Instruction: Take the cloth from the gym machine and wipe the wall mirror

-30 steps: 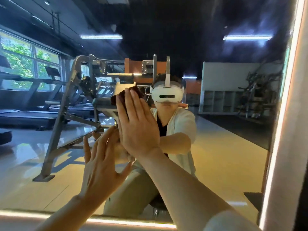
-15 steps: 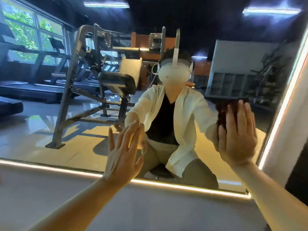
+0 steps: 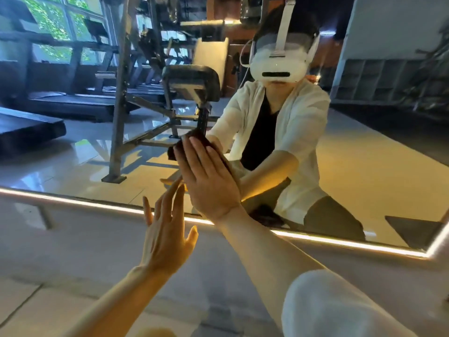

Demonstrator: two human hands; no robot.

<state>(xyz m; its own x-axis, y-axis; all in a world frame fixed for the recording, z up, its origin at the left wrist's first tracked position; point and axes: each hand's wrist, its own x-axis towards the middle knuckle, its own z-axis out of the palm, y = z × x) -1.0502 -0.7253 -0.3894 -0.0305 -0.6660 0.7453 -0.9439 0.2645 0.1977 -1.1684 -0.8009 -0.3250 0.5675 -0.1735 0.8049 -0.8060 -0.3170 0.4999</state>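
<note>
The wall mirror [image 3: 80, 152] fills most of the view and reflects the gym and a person in a white shirt with a headset. A dark brown cloth [image 3: 194, 138] lies flat against the glass under my right hand [image 3: 206, 181], whose straight fingers press it to the mirror near the lower middle. Only the cloth's top and left edges show past the fingers. My left hand [image 3: 165, 234] is raised just below and left of the right one, fingers straight and spread, holding nothing, its fingertips near the mirror's lower edge.
A lit strip [image 3: 340, 242] runs along the mirror's bottom frame and turns up at the right corner [image 3: 435, 249]. Below it lies a grey wall band [image 3: 73, 239] and floor tiles. In the reflection stand a padded gym machine [image 3: 192, 81] and treadmills [image 3: 60, 103].
My right hand has swept the cloth from the mirror's right edge back left to the lower middle. The view has tilted downward, and my left hand now sits right beside the right one.
</note>
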